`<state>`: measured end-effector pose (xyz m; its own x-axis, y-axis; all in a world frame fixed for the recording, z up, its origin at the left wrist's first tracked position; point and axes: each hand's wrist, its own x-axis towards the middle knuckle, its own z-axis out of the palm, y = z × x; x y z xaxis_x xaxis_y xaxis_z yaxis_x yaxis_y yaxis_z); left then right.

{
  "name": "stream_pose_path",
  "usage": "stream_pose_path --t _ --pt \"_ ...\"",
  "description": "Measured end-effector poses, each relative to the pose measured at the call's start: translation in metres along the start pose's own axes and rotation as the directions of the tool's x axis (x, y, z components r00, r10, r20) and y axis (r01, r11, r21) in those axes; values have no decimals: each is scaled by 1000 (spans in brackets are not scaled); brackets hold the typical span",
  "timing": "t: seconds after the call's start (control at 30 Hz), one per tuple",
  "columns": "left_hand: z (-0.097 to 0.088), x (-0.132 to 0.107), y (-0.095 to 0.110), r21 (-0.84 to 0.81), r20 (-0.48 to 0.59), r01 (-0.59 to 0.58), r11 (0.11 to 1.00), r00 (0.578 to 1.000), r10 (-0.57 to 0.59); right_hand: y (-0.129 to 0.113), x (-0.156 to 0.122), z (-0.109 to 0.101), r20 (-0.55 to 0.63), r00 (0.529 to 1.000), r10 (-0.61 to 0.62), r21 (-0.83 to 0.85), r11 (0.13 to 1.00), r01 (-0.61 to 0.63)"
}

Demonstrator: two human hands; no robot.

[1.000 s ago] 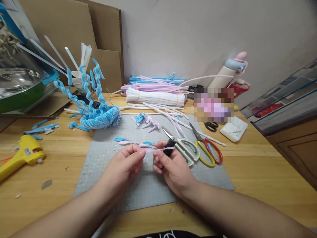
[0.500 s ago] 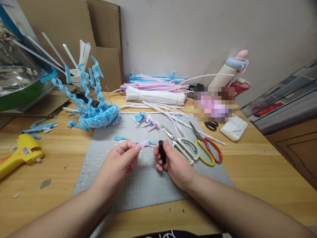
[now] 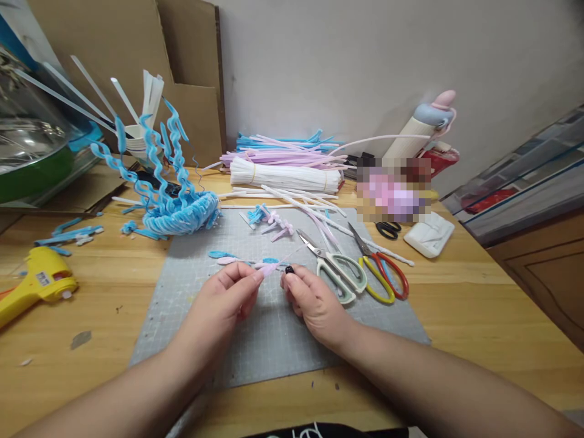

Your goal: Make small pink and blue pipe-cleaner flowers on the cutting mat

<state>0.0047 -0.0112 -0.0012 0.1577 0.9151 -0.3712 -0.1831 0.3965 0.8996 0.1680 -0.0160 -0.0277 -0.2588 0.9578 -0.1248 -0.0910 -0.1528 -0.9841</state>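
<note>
Thumb and fingertips of my left hand (image 3: 228, 298) pinch a short lilac pipe cleaner piece (image 3: 268, 269), from which a thin strand runs up to the right. Just right of it, my right hand (image 3: 319, 307) is wrapped round a small black lighter-shaped object (image 3: 289, 269); only its end shows above the fingers. The two hands are close but apart over the grey cutting mat (image 3: 264, 359). Behind them on the mat lie a blue leaf-shaped pipe cleaner piece (image 3: 220, 254) and a pale pink one (image 3: 228, 261), partly hidden by my left hand.
Green-handled scissors (image 3: 340, 271) and red-and-yellow scissors (image 3: 383, 274) lie right of my hands. A blue pipe cleaner basket (image 3: 182, 213) stands back left, near a yellow glue gun (image 3: 43, 277). Bundled white pipe cleaners (image 3: 285, 175) lie along the wall, and a white case (image 3: 429, 234) sits right.
The black object has tipped from upright to pointing away, so mostly its end shows now. My right hand has turned and its fingers have curled in. The lilac piece stays in my left hand.
</note>
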Motion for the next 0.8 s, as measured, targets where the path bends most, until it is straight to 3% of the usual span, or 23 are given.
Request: stream_pose_path --t 0.33,0.5,0.8 --pt "5 -1 5 22 -11 -2 1000 1000 2 2 -1 -1 26 999 -20 -95 995 22" --pt "3 0 4 45 -24 8 999 1000 -7 -1 0 -1 66 993 -94 -176 979 104" --pt "2 -4 5 59 -17 0 998 1000 1 1 0 -3 47 998 -51 -173 983 59"
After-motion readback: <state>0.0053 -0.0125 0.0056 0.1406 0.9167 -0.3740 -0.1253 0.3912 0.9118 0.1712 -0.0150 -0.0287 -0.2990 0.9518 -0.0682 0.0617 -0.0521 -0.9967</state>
